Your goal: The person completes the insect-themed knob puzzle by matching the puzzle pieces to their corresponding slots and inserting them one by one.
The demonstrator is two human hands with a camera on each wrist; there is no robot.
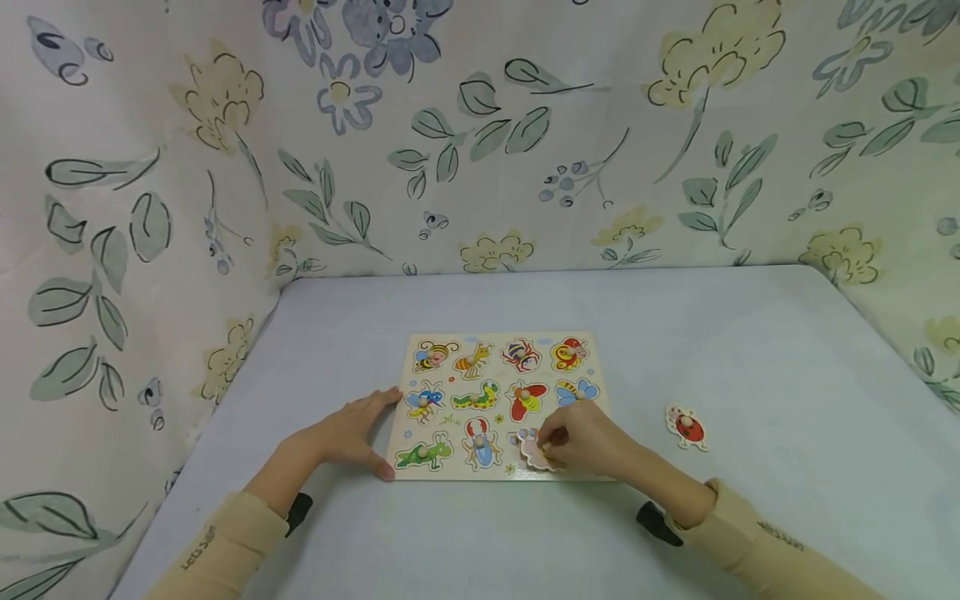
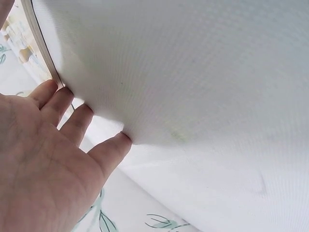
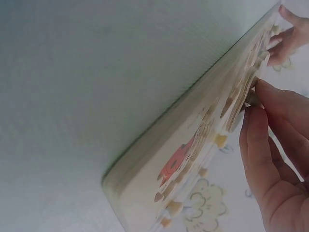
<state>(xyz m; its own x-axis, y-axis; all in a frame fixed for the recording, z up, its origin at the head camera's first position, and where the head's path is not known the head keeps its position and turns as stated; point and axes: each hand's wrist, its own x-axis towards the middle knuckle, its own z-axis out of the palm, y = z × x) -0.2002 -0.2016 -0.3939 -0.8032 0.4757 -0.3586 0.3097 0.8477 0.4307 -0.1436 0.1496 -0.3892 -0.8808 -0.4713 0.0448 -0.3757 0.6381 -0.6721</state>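
Note:
A wooden peg puzzle board [image 1: 459,433] with several insect pieces lies flat on the table. My right hand [image 1: 588,437] pinches the small knob of a pale pink puzzle piece [image 1: 531,454] over the bottom row, right of the blue beetle piece [image 1: 482,448]. In the right wrist view, thumb and fingertips [image 3: 249,113] meet at that knob, and the piece sits tilted close over the board. My left hand [image 1: 348,433] rests at the board's left edge, thumb and fingers spread. The left wrist view shows its fingers [image 2: 75,123] extended on the table and the board's edge.
A ladybug puzzle piece [image 1: 687,427] with a knob lies on the white table [image 1: 787,375] right of the board. A red ladybug picture [image 3: 177,162] shows on the board's near right corner. Floral cloth [image 1: 480,167] hangs behind and along the sides.

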